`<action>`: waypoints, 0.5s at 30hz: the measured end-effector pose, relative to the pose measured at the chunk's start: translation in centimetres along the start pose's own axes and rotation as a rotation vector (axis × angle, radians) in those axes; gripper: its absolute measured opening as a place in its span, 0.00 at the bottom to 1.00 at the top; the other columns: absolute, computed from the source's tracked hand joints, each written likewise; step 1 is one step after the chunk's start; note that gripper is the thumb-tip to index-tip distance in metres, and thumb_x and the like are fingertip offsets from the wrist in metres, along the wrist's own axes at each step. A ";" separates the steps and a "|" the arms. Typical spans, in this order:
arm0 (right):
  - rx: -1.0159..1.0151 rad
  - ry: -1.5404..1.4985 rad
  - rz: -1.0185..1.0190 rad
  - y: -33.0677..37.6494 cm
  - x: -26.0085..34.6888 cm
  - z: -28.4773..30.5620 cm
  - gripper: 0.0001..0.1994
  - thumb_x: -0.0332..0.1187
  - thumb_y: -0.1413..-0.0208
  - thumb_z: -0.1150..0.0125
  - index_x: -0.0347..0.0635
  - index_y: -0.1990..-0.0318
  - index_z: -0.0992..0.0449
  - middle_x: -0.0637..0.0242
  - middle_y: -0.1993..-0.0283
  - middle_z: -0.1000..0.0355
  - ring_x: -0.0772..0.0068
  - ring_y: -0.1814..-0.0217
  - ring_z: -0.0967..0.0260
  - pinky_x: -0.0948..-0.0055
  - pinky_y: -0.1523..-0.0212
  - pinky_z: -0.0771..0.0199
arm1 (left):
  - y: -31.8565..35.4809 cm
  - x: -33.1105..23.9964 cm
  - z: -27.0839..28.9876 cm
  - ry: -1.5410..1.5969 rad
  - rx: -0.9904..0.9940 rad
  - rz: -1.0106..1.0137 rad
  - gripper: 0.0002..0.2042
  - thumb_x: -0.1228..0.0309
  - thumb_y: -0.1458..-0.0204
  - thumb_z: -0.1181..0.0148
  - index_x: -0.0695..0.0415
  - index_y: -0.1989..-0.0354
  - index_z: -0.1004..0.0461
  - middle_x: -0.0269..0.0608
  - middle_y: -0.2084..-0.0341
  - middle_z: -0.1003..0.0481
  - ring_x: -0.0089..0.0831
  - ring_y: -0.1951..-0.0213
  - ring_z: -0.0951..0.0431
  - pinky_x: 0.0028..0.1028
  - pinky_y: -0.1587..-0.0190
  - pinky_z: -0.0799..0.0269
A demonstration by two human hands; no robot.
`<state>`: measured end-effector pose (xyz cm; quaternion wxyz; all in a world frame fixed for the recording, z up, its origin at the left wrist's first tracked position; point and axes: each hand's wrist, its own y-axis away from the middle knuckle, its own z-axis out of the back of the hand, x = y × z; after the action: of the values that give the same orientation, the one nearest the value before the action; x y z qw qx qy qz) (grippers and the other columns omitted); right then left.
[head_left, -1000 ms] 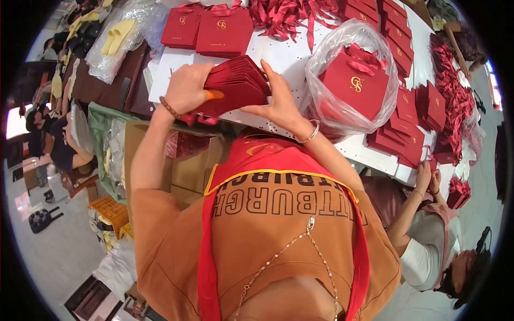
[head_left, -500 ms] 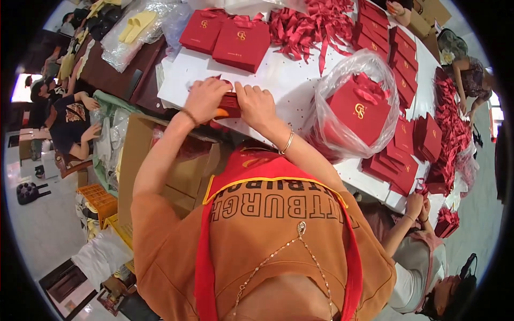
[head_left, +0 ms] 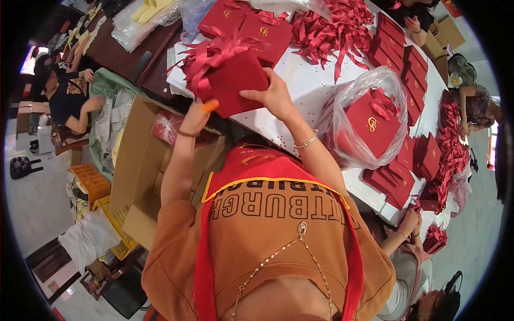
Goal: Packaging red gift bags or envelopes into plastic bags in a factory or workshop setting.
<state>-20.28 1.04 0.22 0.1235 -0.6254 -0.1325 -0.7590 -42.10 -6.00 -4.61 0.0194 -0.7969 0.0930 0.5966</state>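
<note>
Right hand point(head_left: 277, 98) thumb over red bags point(head_left: 235, 80); left hand point(head_left: 196, 116) at edge.

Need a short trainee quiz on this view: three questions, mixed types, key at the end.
1. Multiple choice: what colour are the ribboned bags that the right hand grips?
A) white
B) dark red
C) green

2. True or false: the clear plastic bag on the table has a red bag inside it.

3. Fill in: the open cardboard box is nearer the person's ____ forearm.

Key: 1 B; 2 true; 3 left.
</note>
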 end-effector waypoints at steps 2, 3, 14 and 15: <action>0.022 -0.123 0.026 0.1 -1.0 -0.1 0.30 0.31 0.67 0.28 0.35 0.53 0.34 0.63 0.59 0.30 0.73 0.58 0.33 0.74 0.53 0.34 | -1.2 0.4 1.0 0.167 -0.128 -0.118 0.32 0.73 0.54 0.40 0.55 0.41 0.48 0.38 0.46 0.39 0.31 0.46 0.38 0.28 0.45 0.42; 0.029 -0.138 0.083 0.1 -1.7 0.1 0.32 0.31 0.68 0.27 0.35 0.52 0.36 0.63 0.58 0.31 0.74 0.57 0.34 0.74 0.52 0.34 | -1.7 0.8 1.2 0.170 -0.123 -0.108 0.32 0.73 0.54 0.40 0.55 0.41 0.48 0.38 0.46 0.39 0.31 0.46 0.38 0.28 0.45 0.42; -0.104 0.062 0.447 -0.5 -5.3 1.2 0.45 0.36 0.74 0.27 0.38 0.43 0.45 0.58 0.44 0.43 0.61 0.38 0.51 0.66 0.37 0.54 | -4.5 8.4 4.3 -0.706 0.121 -0.363 0.20 0.76 0.48 0.52 0.58 0.45 0.41 0.37 0.51 0.36 0.30 0.55 0.32 0.29 0.58 0.32; -0.117 0.199 0.434 -0.3 -5.1 1.6 0.45 0.36 0.74 0.27 0.37 0.43 0.45 0.56 0.43 0.43 0.59 0.36 0.54 0.65 0.37 0.55 | -4.7 6.3 3.3 -0.534 0.193 -0.131 0.18 0.75 0.49 0.49 0.57 0.48 0.37 0.39 0.53 0.34 0.30 0.53 0.33 0.30 0.56 0.32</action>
<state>-17.94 1.97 -4.55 0.2593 -0.5676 0.0620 -0.7789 -42.75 -1.71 -11.91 0.1572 -0.6105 0.0894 0.7711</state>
